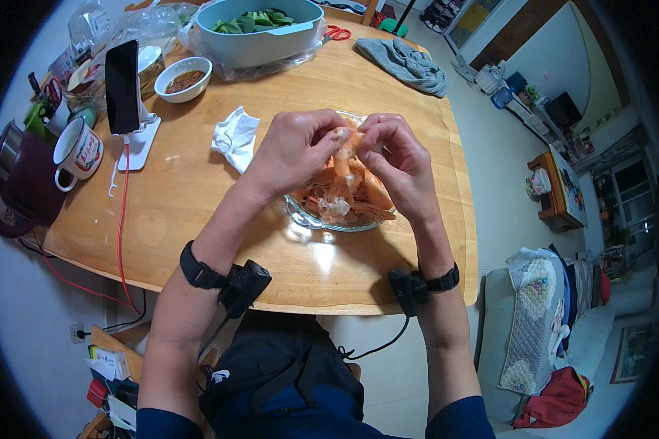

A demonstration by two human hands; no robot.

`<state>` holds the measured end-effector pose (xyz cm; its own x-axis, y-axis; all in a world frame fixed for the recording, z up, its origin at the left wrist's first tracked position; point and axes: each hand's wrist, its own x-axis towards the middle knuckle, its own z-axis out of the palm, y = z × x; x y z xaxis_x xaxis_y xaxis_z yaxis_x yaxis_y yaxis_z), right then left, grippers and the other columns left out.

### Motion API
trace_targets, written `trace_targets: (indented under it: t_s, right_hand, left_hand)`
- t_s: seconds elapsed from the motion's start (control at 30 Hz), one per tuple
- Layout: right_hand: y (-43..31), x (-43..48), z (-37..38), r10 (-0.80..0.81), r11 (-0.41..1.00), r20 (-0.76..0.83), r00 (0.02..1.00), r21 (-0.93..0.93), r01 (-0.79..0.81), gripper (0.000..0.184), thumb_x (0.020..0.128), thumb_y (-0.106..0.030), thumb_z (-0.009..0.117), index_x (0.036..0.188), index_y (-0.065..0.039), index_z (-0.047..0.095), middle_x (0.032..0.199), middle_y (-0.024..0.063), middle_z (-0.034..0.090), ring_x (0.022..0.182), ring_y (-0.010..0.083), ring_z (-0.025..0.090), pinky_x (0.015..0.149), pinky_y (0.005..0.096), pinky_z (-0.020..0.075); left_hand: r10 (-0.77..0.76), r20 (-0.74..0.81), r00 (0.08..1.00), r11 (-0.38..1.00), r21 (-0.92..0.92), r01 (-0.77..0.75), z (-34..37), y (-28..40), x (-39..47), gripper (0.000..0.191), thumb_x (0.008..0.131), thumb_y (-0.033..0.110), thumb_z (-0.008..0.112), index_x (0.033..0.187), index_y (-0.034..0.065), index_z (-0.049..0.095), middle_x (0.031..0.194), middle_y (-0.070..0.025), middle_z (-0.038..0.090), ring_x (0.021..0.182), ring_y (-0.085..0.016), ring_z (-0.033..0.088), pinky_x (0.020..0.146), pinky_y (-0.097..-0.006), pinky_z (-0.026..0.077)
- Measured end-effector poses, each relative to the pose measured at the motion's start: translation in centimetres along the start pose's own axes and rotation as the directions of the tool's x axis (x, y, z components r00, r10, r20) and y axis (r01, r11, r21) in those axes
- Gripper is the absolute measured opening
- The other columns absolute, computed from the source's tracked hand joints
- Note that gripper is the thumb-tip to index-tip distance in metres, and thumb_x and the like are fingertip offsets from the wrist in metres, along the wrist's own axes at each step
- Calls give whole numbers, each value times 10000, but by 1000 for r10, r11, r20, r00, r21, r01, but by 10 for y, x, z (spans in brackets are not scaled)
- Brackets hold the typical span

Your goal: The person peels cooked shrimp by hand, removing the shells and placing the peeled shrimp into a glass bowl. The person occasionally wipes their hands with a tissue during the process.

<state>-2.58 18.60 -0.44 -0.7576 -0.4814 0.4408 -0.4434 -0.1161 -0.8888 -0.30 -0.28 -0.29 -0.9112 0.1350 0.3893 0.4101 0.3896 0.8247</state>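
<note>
Both hands meet above a round glass bowl (303, 219) heaped with cooked orange shrimp (378, 192) and shrimp shells (334, 208). My left hand (302, 148) pinches one cooked shrimp (347, 149) between thumb and fingers. From the other side, my right hand (398, 159) has its bent fingertips on the same shrimp, near its upper end. How much shell is on that shrimp cannot be told. A crumpled white tissue (236, 137) lies left of the bowl, close to my left hand.
Further back are a white bowl of sauce (183, 79), a blue basin (263, 44) of green leaves, red-handled scissors (338, 33) and a grey cloth (403, 63). On the left stand a phone (122, 88) on a stand, a red cable (123, 214), an enamel mug (79, 151) and a dark kettle (30, 175).
</note>
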Motion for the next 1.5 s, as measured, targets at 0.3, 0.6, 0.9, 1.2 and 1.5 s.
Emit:
trace_targets:
  t_s: [0.3, 0.6, 0.9, 1.2, 1.5]
  right_hand:
    - [2, -1, 2, 95, 990, -62, 994, -100, -101, 191, 824, 2, 676, 972, 2, 554, 928, 42, 581, 874, 122, 598, 806, 257, 504]
    - [-6, 2, 3, -209, 828, 120, 970, -506, 241, 295, 735, 87, 678, 994, -23, 591, 953, 82, 582, 847, 218, 603, 739, 322, 507]
    - [-7, -1, 1, -114, 798, 63, 992, -589, 129, 218, 777, 48, 680, 973, -37, 639, 968, 67, 596, 899, 187, 596, 766, 290, 501]
    - [-12, 1, -10, -100, 854, -1, 995, -513, 85, 177, 851, -55, 674, 1009, -26, 600, 955, 38, 593, 885, 120, 576, 754, 249, 477]
    - [-5, 1, -23, 306, 952, -167, 937, 78, -297, 238, 856, -156, 691, 1002, -7, 577, 827, 22, 605, 738, 79, 562, 669, 218, 472]
  left_hand:
    - [223, -93, 970, 967, 144, -209, 5, 0, -3, 154, 895, 104, 586, 951, -13, 669, 788, -78, 675, 714, -76, 608, 630, -241, 491]
    - [-101, -24, 995, 993, -61, 100, 2, -12, 3, 217, 871, 172, 610, 822, -37, 641, 626, -146, 616, 576, -204, 616, 561, -335, 470]
    - [-98, -82, 992, 984, 141, 109, 5, -13, 2, 181, 882, 161, 616, 898, -16, 653, 669, -55, 610, 616, -99, 545, 573, -274, 452]
    - [-224, 71, 972, 967, 140, 213, -9, -23, 5, 171, 824, 114, 593, 823, -45, 655, 718, -217, 629, 666, -303, 637, 638, -389, 483]
    - [-87, 238, 967, 993, 99, 65, -12, -1, -1, 205, 803, 17, 632, 1002, -19, 667, 825, -43, 671, 732, -75, 582, 673, -223, 491]
